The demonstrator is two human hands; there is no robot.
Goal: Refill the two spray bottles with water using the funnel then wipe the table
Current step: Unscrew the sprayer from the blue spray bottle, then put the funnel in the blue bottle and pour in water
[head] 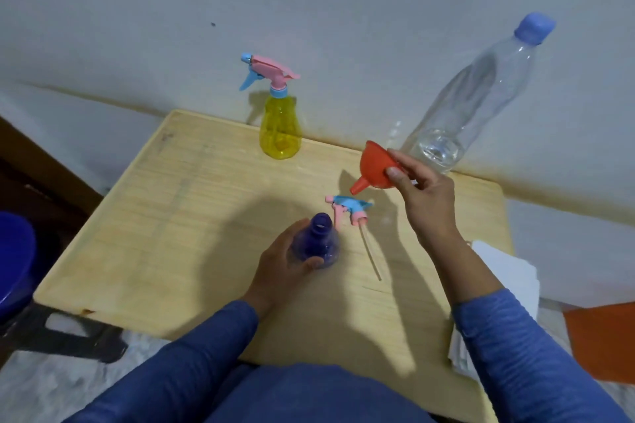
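Note:
My left hand [281,264] grips an uncapped purple spray bottle [321,244] standing near the table's middle. My right hand [422,192] holds an orange funnel [374,166] in the air above and right of it, spout tilted down-left. The removed pink-and-blue spray head [347,209] with its dip tube lies on the wooden table [165,233] between the hands. A yellow spray bottle [280,127] with its pink-and-blue head on stands at the table's back edge. A clear water bottle [470,99] with a blue cap stands at the back right, a little water at its bottom.
White cloths [508,278] lie at the table's right edge, partly behind my right arm. A blue round object [13,261] sits left of the table. An orange object [601,343] lies on the floor at the right. The wall is close behind the table.

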